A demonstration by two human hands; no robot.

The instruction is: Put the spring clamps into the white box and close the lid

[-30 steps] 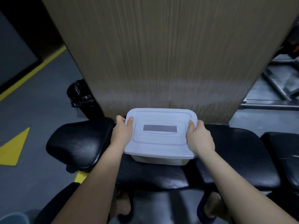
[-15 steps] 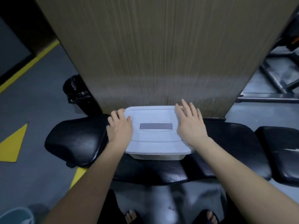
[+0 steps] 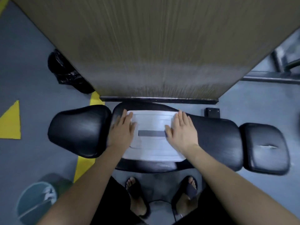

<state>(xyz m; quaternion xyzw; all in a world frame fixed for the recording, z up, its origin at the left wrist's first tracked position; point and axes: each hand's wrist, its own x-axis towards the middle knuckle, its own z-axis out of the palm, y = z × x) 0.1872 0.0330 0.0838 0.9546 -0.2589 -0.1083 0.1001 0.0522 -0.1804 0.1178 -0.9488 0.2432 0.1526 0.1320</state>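
Note:
The white box sits on a black padded bench in front of me, with its lid on and a grey strip across the lid's middle. My left hand lies flat on the lid's left edge, fingers spread. On the lid's right side my right hand rests flat, palm down. Neither hand holds anything. No spring clamps are visible; the lid hides the inside of the box.
A tall wood-grain panel rises just behind the bench. A black bag lies on the floor at the left, and a bluish bin at the lower left. My feet in sandals stand below the bench.
My hands went from gripping the lid's two sides to lying flat on top of it. My head tipped downward, so the bench, floor and feet now show.

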